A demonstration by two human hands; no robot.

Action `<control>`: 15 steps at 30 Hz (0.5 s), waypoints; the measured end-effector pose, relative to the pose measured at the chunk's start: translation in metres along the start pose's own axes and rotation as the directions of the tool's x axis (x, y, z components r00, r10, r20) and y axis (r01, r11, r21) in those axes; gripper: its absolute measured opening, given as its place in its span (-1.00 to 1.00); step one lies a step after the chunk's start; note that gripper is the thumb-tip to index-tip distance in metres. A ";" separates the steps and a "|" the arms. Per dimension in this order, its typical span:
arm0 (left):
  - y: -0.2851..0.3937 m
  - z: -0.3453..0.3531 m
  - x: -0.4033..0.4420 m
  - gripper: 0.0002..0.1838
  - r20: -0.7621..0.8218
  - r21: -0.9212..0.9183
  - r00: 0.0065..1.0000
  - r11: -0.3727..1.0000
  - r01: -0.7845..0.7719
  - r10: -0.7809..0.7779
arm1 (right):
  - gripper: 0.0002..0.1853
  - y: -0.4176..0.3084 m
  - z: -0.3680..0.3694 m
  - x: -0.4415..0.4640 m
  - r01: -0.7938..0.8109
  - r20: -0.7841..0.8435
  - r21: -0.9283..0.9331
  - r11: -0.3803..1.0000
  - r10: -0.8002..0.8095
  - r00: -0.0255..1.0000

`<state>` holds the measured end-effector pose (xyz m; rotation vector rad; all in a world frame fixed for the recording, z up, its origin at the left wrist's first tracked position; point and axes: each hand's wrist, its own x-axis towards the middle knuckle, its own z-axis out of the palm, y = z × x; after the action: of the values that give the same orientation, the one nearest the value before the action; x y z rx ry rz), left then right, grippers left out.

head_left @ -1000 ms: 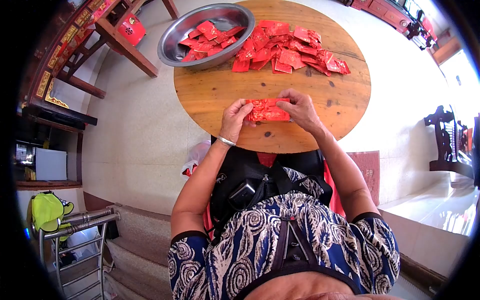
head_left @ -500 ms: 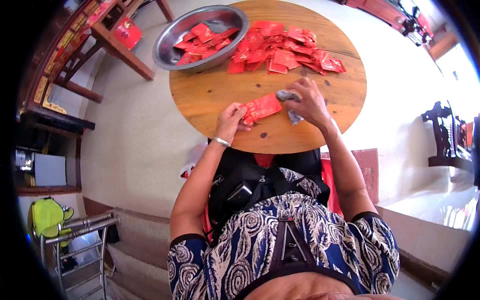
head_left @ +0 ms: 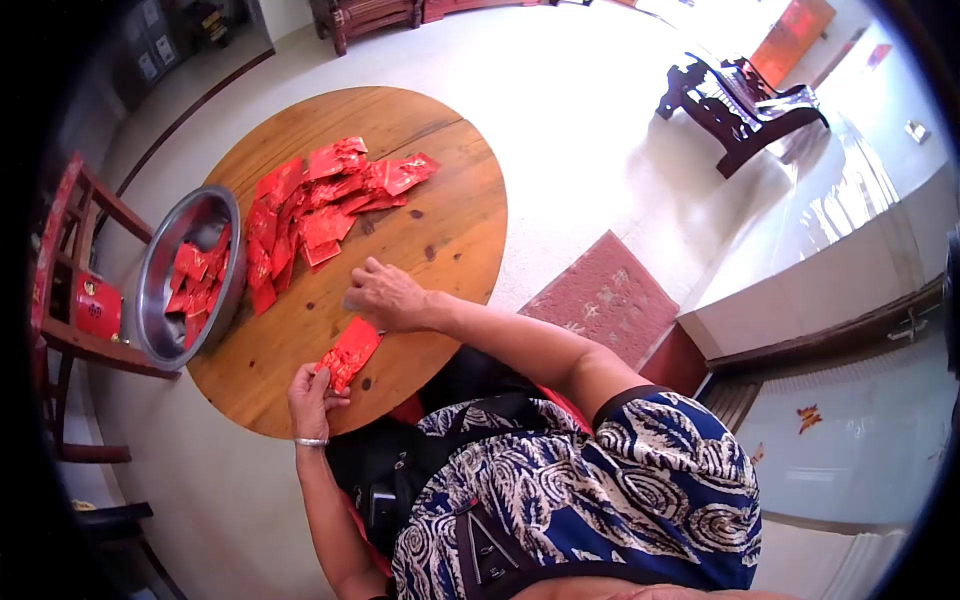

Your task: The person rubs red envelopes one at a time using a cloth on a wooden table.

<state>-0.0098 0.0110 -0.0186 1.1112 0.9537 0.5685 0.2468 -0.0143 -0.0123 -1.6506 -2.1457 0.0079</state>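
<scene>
My left hand [head_left: 312, 398], with a silver bracelet at the wrist, pinches the lower left end of a red packet [head_left: 352, 350] with gold markings. The packet lies slanted over the near part of the round wooden table. Just above its upper end, my right hand [head_left: 392, 298] is closed with the fingers curled. Only a small bit of the grey cloth shows at its fingertips; the rest is hidden by the hand. Beyond both hands a heap of red packets [head_left: 322, 236] spreads over the table.
A metal basin [head_left: 150, 290] holding more red packets sits at the left rim of the round table [head_left: 450, 150]. Left of it stands a wooden chair [head_left: 100, 350]. A red doormat [head_left: 600, 295] lies on the floor at right, below a dark carved bench [head_left: 740, 115].
The view has swung to the right, so table and hands appear further left and turned. My right hand has closed more over the grey cloth; my left still holds the packet.
</scene>
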 end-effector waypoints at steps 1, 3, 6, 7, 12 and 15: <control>0.001 0.000 0.000 -0.87 0.012 0.002 1.000 1.000 0.000 0.000 | -0.68 -0.002 0.000 -0.001 -0.010 -0.002 -0.006 1.000 0.010 1.000; 0.001 0.000 0.001 -0.87 0.001 0.004 1.000 1.000 0.006 -0.006 | -0.71 -0.003 -0.003 -0.003 -0.044 -0.097 0.069 0.997 0.050 0.994; -0.001 -0.002 0.002 -0.88 0.001 0.011 1.000 1.000 0.003 -0.003 | -0.75 0.000 -0.004 -0.006 -0.108 -0.183 0.068 0.992 0.118 0.976; -0.001 -0.002 0.002 -0.88 0.005 0.014 1.000 1.000 0.003 -0.003 | -0.75 0.002 -0.003 -0.005 -0.112 -0.184 0.068 0.991 0.122 0.975; -0.005 -0.003 0.003 -0.85 0.020 0.032 1.000 0.999 0.002 -0.002 | -0.78 0.004 0.003 0.005 -0.142 -0.340 0.330 0.933 0.258 0.904; -0.001 0.003 0.001 -0.85 0.028 0.060 0.999 0.998 0.015 -0.017 | -0.73 -0.030 0.007 0.008 0.081 -0.434 0.538 0.839 0.193 0.880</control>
<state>-0.0069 0.0095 -0.0198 1.1613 0.9597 0.5130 0.2149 -0.0136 -0.0078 -1.2169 -1.5269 0.1958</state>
